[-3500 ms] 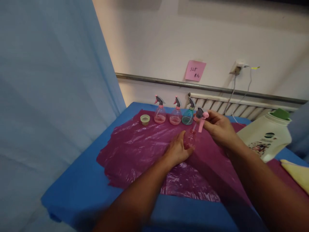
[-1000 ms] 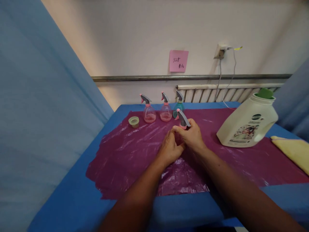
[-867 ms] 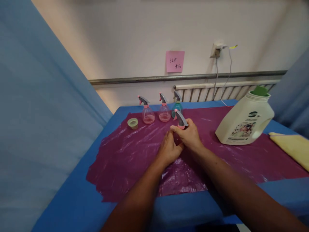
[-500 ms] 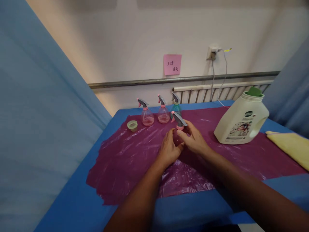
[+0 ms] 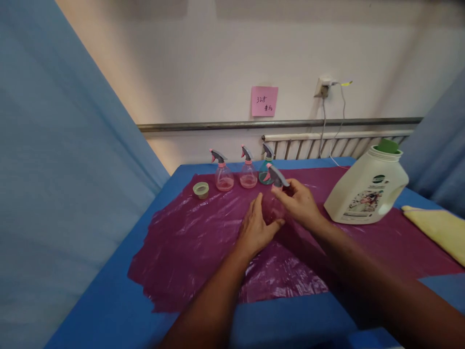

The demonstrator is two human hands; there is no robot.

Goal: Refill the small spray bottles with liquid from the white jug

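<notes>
My right hand (image 5: 301,202) grips a clear pink spray bottle (image 5: 272,205) at its neck, just below the grey and pink trigger head. The bottle stands a little tilted above the plastic sheet. To its left my left hand (image 5: 254,227) has its thumb and fingers apart, close to the lower body of the bottle. Whether the left thumb still touches it is hard to see. Behind are two more spray bottles with pink liquid, a left one (image 5: 224,180) and a middle one (image 5: 248,177), and a teal spray bottle (image 5: 265,175), partly hidden.
A small translucent cup (image 5: 201,190) sits left of the bottles. At right stand a cream jug (image 5: 363,194) with a green cap and a yellow cloth (image 5: 439,228). Purple plastic sheeting (image 5: 196,252) covers the blue table (image 5: 105,291). A blue curtain (image 5: 54,169) hangs at left.
My right hand has lifted the spray bottle slightly and shifted it right. My left hand has loosened from the bottle, its fingers spreading away from it. The view has tilted a little.
</notes>
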